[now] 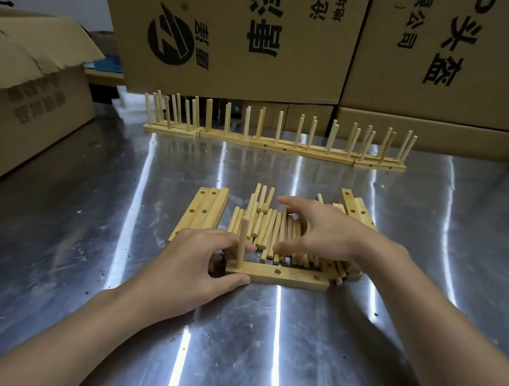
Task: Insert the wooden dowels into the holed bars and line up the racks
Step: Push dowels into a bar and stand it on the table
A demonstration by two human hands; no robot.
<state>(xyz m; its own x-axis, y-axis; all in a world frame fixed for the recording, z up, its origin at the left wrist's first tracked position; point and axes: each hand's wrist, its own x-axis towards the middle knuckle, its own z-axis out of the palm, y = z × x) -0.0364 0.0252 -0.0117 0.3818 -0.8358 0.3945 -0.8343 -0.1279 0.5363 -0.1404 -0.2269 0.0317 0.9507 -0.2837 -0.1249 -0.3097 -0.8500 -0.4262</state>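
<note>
A holed bar (pixel 288 276) is gripped at its left end by the left hand (pixel 196 259), thumb on the near face and fingers behind. An upright dowel (pixel 242 242) is seated in the hole just beside those fingers. The right hand (pixel 327 232) is held spread over a pile of loose dowels (pixel 263 228). Spare bars (pixel 204 211) are stacked just beyond the left fingers. Finished racks (pixel 275 135) are lined up well beyond both hands on the steel table (pixel 261 350).

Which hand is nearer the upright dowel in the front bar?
Left. The left hand grips the front bar right beside the upright dowel; the right hand is over the loose dowels, farther right.
</note>
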